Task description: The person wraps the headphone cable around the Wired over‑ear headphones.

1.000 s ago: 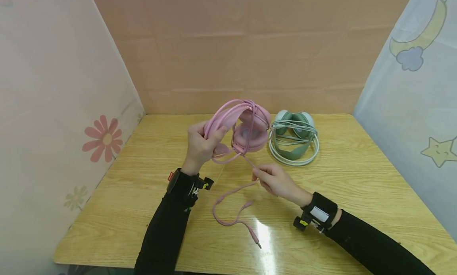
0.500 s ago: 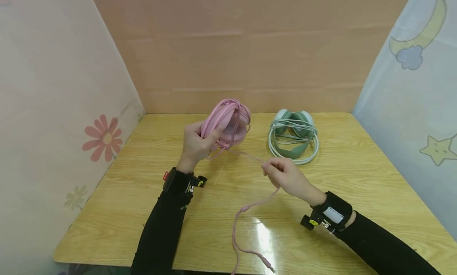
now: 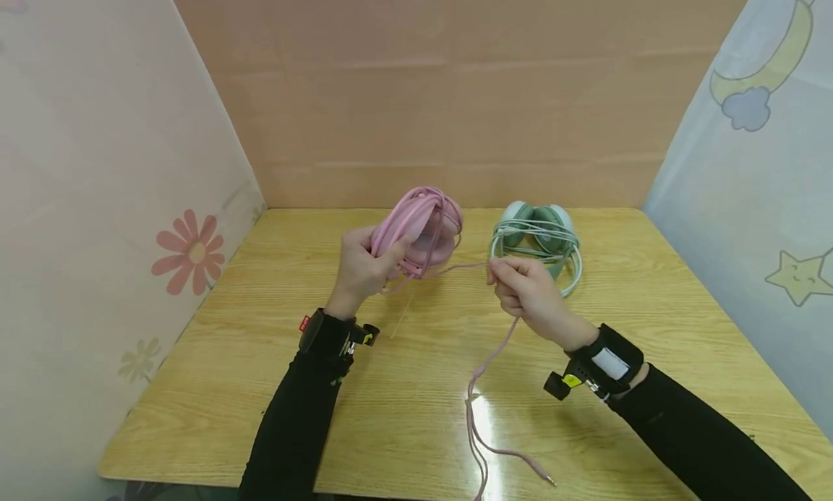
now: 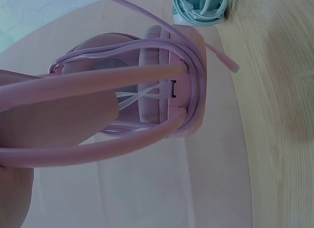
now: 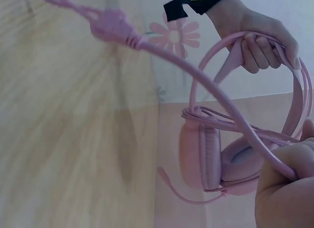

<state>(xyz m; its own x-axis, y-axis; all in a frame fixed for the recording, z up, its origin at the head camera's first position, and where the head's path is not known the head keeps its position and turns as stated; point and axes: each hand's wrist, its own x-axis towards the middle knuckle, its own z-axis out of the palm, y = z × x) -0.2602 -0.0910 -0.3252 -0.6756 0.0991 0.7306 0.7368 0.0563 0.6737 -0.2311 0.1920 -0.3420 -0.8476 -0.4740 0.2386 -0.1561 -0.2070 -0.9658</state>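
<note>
My left hand (image 3: pixel 361 266) grips the headband of a pink headset (image 3: pixel 416 233), raised over the table toward the back. Pink cable loops wrap around its ear cups (image 4: pixel 189 56). In the right wrist view a thin microphone boom (image 5: pixel 186 198) sticks out below the cups. My right hand (image 3: pixel 530 295) pinches the free stretch of the pink cable (image 3: pixel 501 345), which runs across from the headset. Below that hand the cable hangs through a splitter (image 5: pixel 113 26) into two branches. One ends in a metal-tipped plug (image 3: pixel 543 474) near the table's front.
Green headphones (image 3: pixel 553 230), wound with their own pale green cable, lie at the back right, partly behind my right hand. The wooden table (image 3: pixel 260 385) is bounded by a brown back panel (image 3: pixel 449 110) and printed side panels.
My right hand has moved right and up, drawing out more pink cable. The headset has turned and its loops look bunched closer. The hanging cable end has shifted right.
</note>
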